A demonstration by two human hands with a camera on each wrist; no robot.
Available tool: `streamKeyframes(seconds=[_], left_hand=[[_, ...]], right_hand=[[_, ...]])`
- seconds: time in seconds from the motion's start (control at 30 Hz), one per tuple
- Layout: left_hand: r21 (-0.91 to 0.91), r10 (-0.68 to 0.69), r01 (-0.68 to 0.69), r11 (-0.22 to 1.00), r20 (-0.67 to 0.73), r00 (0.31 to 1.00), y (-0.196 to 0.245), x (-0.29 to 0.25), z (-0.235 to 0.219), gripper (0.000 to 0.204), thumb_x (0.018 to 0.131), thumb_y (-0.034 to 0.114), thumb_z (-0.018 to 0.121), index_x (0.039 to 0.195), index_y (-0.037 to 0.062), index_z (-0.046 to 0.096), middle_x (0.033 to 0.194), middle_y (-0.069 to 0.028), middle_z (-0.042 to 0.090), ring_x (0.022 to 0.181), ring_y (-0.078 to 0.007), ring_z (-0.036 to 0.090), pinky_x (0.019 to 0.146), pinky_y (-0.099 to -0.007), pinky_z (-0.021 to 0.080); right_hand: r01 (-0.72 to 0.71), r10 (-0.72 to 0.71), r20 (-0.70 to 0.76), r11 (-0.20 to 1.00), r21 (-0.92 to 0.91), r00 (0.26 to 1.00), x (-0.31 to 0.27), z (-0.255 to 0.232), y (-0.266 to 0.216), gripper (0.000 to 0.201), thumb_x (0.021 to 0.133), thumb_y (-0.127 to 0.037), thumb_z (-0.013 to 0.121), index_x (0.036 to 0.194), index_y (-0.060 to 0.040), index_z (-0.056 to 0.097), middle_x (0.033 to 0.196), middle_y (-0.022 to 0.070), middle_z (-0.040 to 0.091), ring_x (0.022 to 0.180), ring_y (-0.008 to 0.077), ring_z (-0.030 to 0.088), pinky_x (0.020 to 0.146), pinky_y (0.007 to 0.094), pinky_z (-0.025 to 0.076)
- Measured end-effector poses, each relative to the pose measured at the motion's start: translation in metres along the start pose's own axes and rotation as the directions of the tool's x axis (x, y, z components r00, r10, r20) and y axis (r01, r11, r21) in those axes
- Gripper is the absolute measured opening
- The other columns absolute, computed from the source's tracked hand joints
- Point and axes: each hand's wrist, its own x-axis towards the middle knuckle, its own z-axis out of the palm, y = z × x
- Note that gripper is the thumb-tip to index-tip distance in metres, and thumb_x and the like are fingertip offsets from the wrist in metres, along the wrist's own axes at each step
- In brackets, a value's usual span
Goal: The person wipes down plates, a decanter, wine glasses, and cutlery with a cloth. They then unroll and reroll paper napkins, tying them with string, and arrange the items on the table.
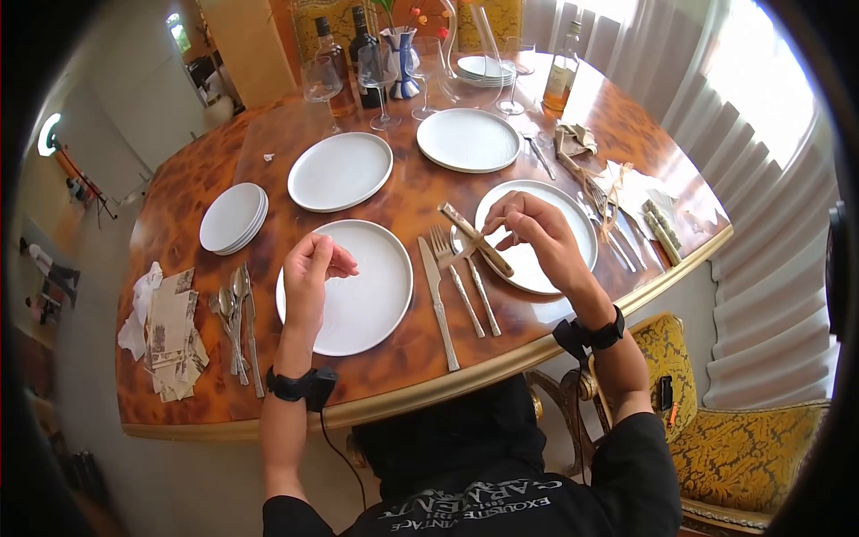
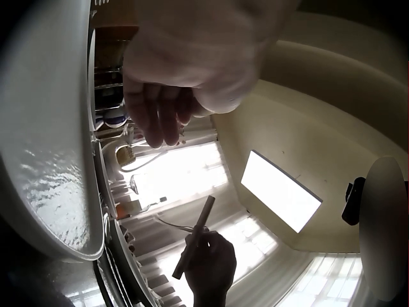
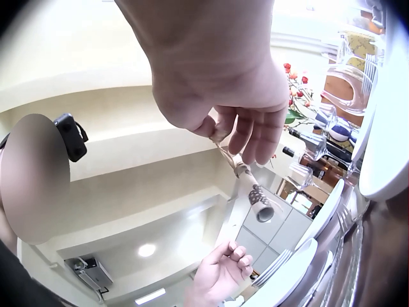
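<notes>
My right hand pinches the string of a rolled patterned napkin above the right plate. In the right wrist view the roll hangs at a tilt from the thumb and fingertips of that hand. The left hand is over the near left plate, its fingers loosely bent and holding nothing. Between the two plates lie a knife and two forks, partly behind the roll.
At left are napkins, spoons and stacked small plates. Two large plates, glasses and bottles stand farther back. More cutlery and tied napkins lie at right.
</notes>
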Motion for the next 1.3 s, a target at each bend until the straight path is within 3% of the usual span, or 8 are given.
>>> streamKeyframes(seconds=[0.17,0.3,0.43,0.73,0.83,0.9,1.07,1.3], left_hand=[[-0.045,0.011,-0.012,0.999,-0.015,1.0,0.006,-0.008,-0.009,0.032,0.103,0.026,0.048,0.082,0.0042,0.057,0.074,-0.0066,0.066,0.066,-0.0129,0.064,0.064,-0.0257,0.052],[-0.068,-0.012,0.011,0.998,-0.013,1.0,0.013,-0.014,-0.011,0.03,0.102,0.026,0.049,0.082,0.0048,0.057,0.074,-0.006,0.066,0.066,-0.0126,0.064,0.065,-0.0256,0.051],[-0.053,-0.033,0.034,0.998,0.01,0.999,0.01,-0.018,-0.008,0.03,0.102,0.026,0.049,0.083,0.0052,0.058,0.074,-0.0048,0.066,0.067,-0.0117,0.064,0.065,-0.025,0.05],[0.181,-0.172,0.111,0.977,0.363,0.916,-0.004,-0.029,0.012,0.035,0.102,0.03,0.051,0.106,-0.0022,0.065,0.091,-0.0055,0.068,0.087,-0.0115,0.063,0.074,-0.0266,0.049],[0.124,-0.154,0.116,0.986,0.369,0.917,0.001,-0.032,0.017,0.034,0.096,0.029,0.062,0.103,-0.004,0.067,0.082,-0.004,0.069,0.077,-0.0106,0.063,0.069,-0.0262,0.051],[0.033,-0.27,0.28,0.959,0.402,0.875,0.01,-0.032,0.014,0.027,0.094,0.021,0.065,0.104,-0.0041,0.067,0.08,-0.0046,0.068,0.071,-0.009,0.062,0.064,-0.023,0.049],[-0.005,-0.244,0.26,0.966,0.33,0.912,0.002,-0.028,0.011,0.019,0.095,0.013,0.061,0.098,-0.0047,0.065,0.073,-0.0045,0.066,0.065,-0.0082,0.06,0.06,-0.0229,0.049],[-0.062,-0.211,0.234,0.97,0.257,0.943,0.003,-0.027,0.01,0.016,0.096,0.011,0.058,0.09,-0.0033,0.063,0.07,-0.0046,0.064,0.062,-0.0087,0.06,0.059,-0.024,0.05]], right_hand=[[-0.035,0.036,0.099,0.999,-0.005,0.994,0.0,0.01,0.001,0.021,0.099,-0.021,0.047,0.091,-0.0043,0.056,0.101,0.005,0.063,0.092,0.0114,0.062,0.072,0.0258,0.051],[-0.276,0.255,0.107,0.898,0.341,0.961,0.0,0.033,0.0,0.019,0.1,-0.02,0.043,0.094,-0.0047,0.052,0.102,0.0089,0.063,0.093,0.0155,0.063,0.072,0.0277,0.056],[-0.434,0.413,0.14,0.813,0.388,0.9,-0.004,0.049,0.026,0.017,0.101,-0.02,0.044,0.096,-0.0051,0.05,0.108,0.0116,0.063,0.094,0.0168,0.064,0.072,0.0288,0.059],[-0.381,0.382,0.104,0.782,0.493,0.918,-0.001,0.08,0.033,0.016,0.103,-0.023,0.044,0.098,-0.0082,0.049,0.11,0.013,0.062,0.101,0.0205,0.063,0.078,0.0339,0.059],[-0.348,0.34,0.111,0.795,0.498,0.934,0.005,0.097,0.027,0.015,0.104,-0.02,0.043,0.098,-0.0077,0.049,0.113,0.0125,0.061,0.108,0.0219,0.062,0.083,0.033,0.057],[-0.357,0.346,0.11,0.815,0.456,0.932,0.01,0.104,0.028,0.016,0.104,-0.022,0.043,0.097,-0.008,0.049,0.113,0.0117,0.061,0.11,0.0217,0.061,0.084,0.0337,0.057],[-0.38,0.322,0.208,0.836,0.396,0.924,0.015,0.103,0.044,0.024,0.104,-0.028,0.046,0.099,-0.0056,0.05,0.106,0.0109,0.063,0.098,0.0185,0.066,0.074,0.0292,0.057],[-0.459,0.428,0.259,0.886,0.071,0.866,-0.002,0.1,0.03,0.043,0.1,-0.029,0.055,0.129,0.0033,0.049,0.098,0.0078,0.067,0.084,0.0139,0.067,0.072,0.0272,0.056]])
